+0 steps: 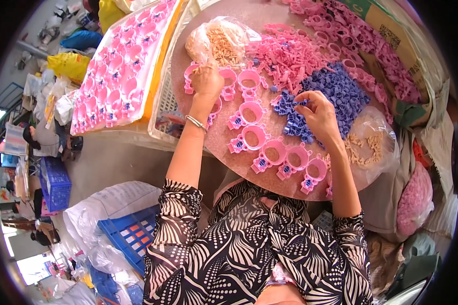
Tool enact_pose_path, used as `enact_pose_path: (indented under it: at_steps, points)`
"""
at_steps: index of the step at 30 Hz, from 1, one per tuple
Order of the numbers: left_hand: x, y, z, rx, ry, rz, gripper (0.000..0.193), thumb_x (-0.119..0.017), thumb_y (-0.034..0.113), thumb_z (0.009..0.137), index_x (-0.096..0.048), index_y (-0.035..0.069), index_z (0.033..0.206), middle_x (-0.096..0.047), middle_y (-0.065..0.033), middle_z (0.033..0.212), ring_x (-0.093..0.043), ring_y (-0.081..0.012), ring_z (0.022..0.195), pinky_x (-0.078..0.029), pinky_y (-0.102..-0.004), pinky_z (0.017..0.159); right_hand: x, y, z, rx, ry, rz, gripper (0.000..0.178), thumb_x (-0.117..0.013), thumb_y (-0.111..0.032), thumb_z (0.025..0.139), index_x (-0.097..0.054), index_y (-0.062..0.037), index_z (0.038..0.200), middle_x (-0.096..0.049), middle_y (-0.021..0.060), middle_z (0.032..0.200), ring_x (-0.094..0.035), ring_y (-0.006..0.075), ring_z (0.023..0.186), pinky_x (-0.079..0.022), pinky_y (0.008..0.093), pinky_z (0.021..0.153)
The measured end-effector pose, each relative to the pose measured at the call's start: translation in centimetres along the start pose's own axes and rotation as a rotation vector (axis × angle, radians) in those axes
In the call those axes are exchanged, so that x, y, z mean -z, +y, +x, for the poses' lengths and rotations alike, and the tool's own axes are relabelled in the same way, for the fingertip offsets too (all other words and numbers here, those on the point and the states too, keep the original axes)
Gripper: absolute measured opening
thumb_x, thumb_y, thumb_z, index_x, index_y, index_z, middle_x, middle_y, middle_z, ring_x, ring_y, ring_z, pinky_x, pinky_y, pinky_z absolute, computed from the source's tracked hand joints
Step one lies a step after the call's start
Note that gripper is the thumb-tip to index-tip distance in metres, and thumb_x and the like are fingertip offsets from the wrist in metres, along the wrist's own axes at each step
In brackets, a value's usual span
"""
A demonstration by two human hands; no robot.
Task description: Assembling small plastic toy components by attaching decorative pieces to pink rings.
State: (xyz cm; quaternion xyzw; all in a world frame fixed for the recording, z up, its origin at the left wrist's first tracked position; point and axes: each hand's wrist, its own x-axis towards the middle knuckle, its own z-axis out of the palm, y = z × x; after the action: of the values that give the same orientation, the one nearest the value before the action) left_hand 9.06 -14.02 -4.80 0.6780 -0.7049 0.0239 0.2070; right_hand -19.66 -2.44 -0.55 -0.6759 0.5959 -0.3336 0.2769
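Bench check: both hands at work over a round table [224,140], used here as the clock face.
Left hand [208,80], 10 o'clock: fingers curled nearly together among pink ring-shaped parts [252,137], which arc from 10 through 7 to 5; its hold cannot be told. Right hand [316,116], 3 o'clock: thumb and forefinger almost meeting over the blue plastic pieces [343,84]; any held piece cannot be confirmed. Containers: clear bag [238,31] at 10:30 and second bag [385,122] at 4, each with beige peg-like pieces; white tray [155,58], past 9, filled with pink parts bearing blue pieces.
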Motion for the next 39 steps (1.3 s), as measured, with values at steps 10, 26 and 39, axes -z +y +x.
enact_pose_path:
  at_steps: [10,26,39]
  points:
    - [2.2,1.4,-0.6,-0.007,0.190,-0.208,0.027,-0.059,0.010,0.078,-0.062,-0.001,0.103,-0.067,-0.0269,0.084,-0.067,-0.0415,0.083,-0.055,-0.0496,0.077,-0.3,-0.7,-0.6,-0.136,0.029,0.643,0.014,-0.060,0.000,0.094,-0.066,0.0028,0.106,-0.071,0.0094,0.092,-0.070,0.0153,0.088,-0.057,0.0264,0.080]
    - [6.3,8.0,-11.6,0.389,-0.084,-1.712,0.025,-0.064,0.000,0.091,-0.061,-0.004,0.115,-0.068,-0.0103,0.098,-0.068,-0.0158,0.081,-0.062,-0.0330,0.072,-4.0,-3.7,-2.4,0.020,0.296,0.613,0.010,-0.066,0.003,0.089,-0.069,-0.0011,0.097,-0.068,-0.0002,0.087,-0.060,0.0039,0.079,-0.049,0.0178,0.072]
    - [8.2,8.0,-8.4,0.112,-0.435,-1.137,0.028,-0.067,0.015,0.093,-0.068,-0.005,0.112,-0.070,-0.0041,0.087,-0.063,-0.0071,0.071,-0.053,-0.0218,0.062,1.0,-6.2,-1.4,0.619,-0.189,-0.106,0.008,-0.064,-0.001,0.081,-0.067,0.0006,0.088,-0.062,0.0108,0.088,-0.062,0.0255,0.084,-0.050,0.0339,0.077]
